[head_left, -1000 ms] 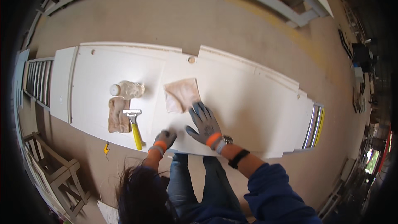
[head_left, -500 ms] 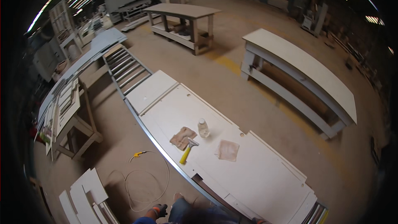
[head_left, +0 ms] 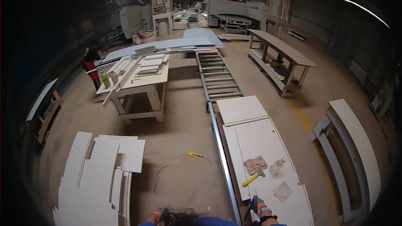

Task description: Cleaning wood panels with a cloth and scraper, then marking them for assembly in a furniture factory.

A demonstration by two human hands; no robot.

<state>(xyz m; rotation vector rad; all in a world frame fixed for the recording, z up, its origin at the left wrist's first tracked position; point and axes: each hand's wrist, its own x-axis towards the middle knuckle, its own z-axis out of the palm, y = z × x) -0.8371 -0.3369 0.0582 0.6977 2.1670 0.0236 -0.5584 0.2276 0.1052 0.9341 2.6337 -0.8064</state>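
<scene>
While square cloth (head_left: 283, 192) lies on flat panel (head_left: 272, 140), right hand (head_left: 256, 204) near.

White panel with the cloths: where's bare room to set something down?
White panel: between the far seam and brown cloth; also nearside of the pale cloth, right of the right hand. Crowded: the middle, where brown cloth, scraper and bottle sit close together.

On the panel (head_left: 259, 140), a bottle (head_left: 277, 166) is right of the farther cloth (head_left: 253, 164) and scraper (head_left: 251, 179).
</scene>
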